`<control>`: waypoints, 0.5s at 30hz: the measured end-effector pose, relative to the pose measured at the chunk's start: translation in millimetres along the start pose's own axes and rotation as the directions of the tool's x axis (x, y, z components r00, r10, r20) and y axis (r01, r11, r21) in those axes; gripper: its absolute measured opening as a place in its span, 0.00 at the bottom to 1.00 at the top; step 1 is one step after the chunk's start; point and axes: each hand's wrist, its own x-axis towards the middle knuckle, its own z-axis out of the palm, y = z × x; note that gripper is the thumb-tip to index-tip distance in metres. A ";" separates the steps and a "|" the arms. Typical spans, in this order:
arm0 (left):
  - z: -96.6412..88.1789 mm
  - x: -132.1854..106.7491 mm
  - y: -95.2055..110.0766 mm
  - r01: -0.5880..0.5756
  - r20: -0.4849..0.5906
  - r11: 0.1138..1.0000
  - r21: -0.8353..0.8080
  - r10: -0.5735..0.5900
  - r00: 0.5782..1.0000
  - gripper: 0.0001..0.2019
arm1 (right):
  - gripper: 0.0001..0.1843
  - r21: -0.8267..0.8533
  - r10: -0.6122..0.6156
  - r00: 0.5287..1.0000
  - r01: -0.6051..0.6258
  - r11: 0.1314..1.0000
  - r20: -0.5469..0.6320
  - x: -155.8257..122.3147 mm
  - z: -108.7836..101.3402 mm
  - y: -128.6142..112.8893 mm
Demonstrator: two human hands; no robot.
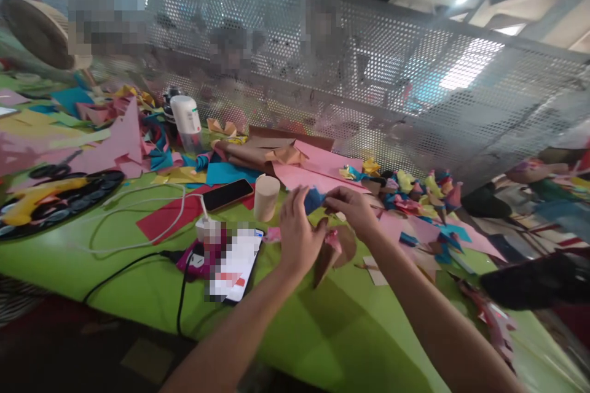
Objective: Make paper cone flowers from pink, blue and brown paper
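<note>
A small piece of blue paper is up between my hands, over the table. The right hand pinches its right edge with thumb and fingertips. My left hand is curled at its left side, fingertips against it and thumb lower down. Just below that thumb is a brown paper cone, point downward, with crumpled pink paper at its top; whether the thumb touches the cone I cannot tell. A pale cylinder stands left of my left hand.
A lit phone, a dark phone, a charger and cables lie at left. Behind are pink sheets and a white bottle. Scissors lie far left, paper flowers at right. A perforated metal screen borders the table.
</note>
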 end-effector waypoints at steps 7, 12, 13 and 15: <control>4.5 2.4 -9.0 0.028 0.349 0.998 -0.050 -0.009 0.937 0.31 | 0.15 0.364 0.176 0.977 -0.119 0.924 -0.125 -54.7 -1.0 -13.0; 7.2 -1.8 -11.2 0.037 0.414 0.991 -0.132 0.021 0.910 0.29 | 0.21 0.494 0.225 0.971 -0.155 0.856 -0.085 -64.8 -6.6 -4.1; 8.4 -2.4 -13.0 0.029 0.421 0.988 -0.155 0.040 0.906 0.29 | 0.22 0.520 0.240 0.969 -0.174 0.836 -0.061 -65.8 -7.6 -1.6; 11.0 -3.4 -17.4 0.008 0.440 0.981 -0.194 0.080 0.894 0.29 | 0.22 0.553 0.263 0.965 -0.212 0.806 -0.013 -67.6 -9.8 2.7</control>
